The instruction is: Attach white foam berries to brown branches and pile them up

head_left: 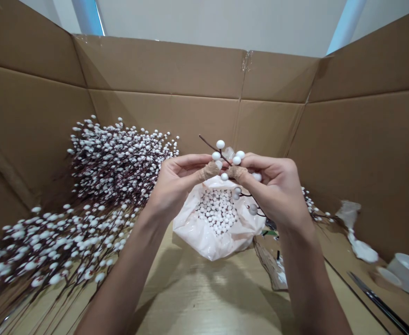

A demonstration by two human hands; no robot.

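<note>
My right hand (274, 181) is closed around a brown artificial berry branch (226, 160) with white berries along it. Part of the branch is hidden behind that hand, and more berries hang out below its fingers. My left hand (185, 179) meets it from the other side, thumb and fingers pinched at a white berry (219, 164) beside the stem. Both thumbs are wrapped in tan tape. Just beneath the hands sits an open white plastic bag (204, 244) full of loose white berries (218, 211).
Bundles of white-berried branches (117, 163) lie at the left, more (65, 246) nearer me. On the right are scissors (379, 298), a white bowl (408, 272) and a crumpled plastic piece (363, 249). Cardboard walls (197, 111) stand around the table (204, 298).
</note>
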